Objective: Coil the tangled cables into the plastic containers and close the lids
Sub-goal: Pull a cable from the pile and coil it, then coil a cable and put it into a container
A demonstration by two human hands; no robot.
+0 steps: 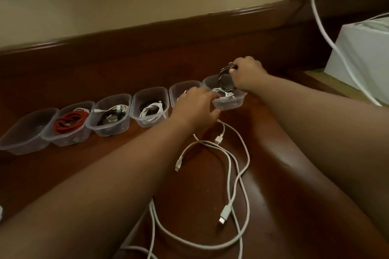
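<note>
Nearest on the dark wooden tabletop [280,153]: loose white cables [235,176] lying tangled, plug ends showing, one strand running under the left forearm. Beyond them, a row of six clear plastic containers [147,107] runs left to right, all lidless. Leftmost container [25,132] looks empty; next holds a coiled red cable [70,122]; third holds mixed black and white cables [111,114]; fourth holds a white cable with some black [150,110]; fifth is mostly hidden by the left hand [197,104]. Left hand rests on the near left rim of the rightmost container [229,102], fingers curved over the edge, thumb below; grips the rim. Right hand [247,74] is curled round a small dark coiled cable [226,80], held upright over that container, its lower edge inside, above a white cable already in it. Far right: a white box [362,59] and a white cord [328,38] running up to the wall.
</note>
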